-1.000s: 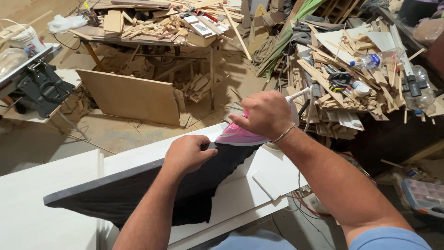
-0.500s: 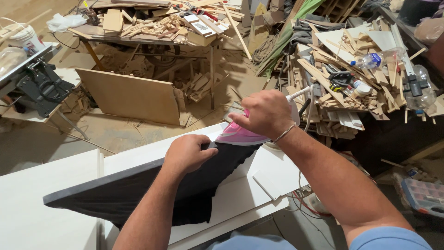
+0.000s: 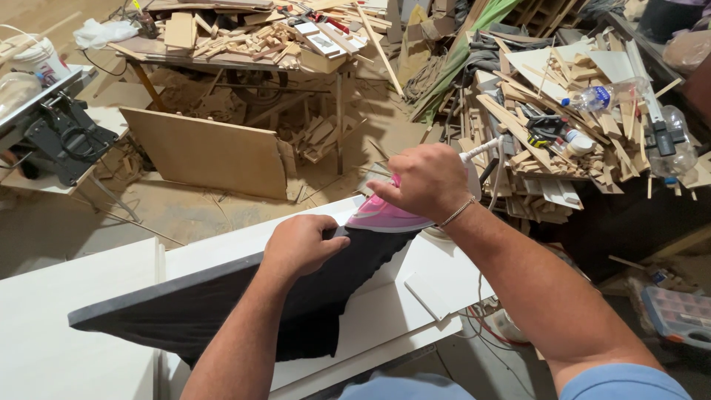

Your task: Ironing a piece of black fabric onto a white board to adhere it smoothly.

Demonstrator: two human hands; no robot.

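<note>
White flat workbench panels (image 3: 67,333) carry the work. Dark grey board standing on its long edge (image 3: 170,292) lies across them, draped with black cloth (image 3: 326,296) near its far end. Pale plywood sheet (image 3: 211,152) leans on the sawdust floor beyond; heap of wood offcuts (image 3: 563,148) sits to the right. Pink-and-white electric iron (image 3: 389,216) rests on the board's top edge. Right hand (image 3: 422,181) closed around the iron's handle. Left hand (image 3: 304,244) fingers curled, pressing the cloth against the edge just beside the iron's tip.
</note>
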